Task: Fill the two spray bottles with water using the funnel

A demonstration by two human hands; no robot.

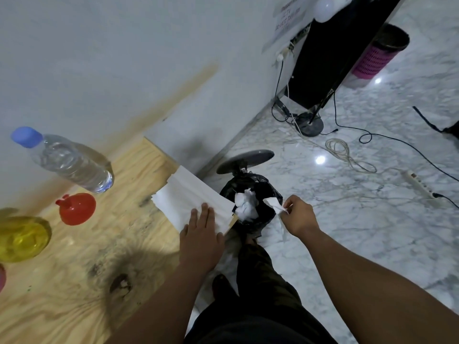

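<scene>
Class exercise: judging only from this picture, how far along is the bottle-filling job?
Done: the red plastic funnel lies set aside on the wooden table.
In hand: clean-up. The left hand presses white paper towels; the right hand holds a crumpled tissue over the black-lined bin.
Left: unclear; the yellow bottle is mostly cropped.
</scene>
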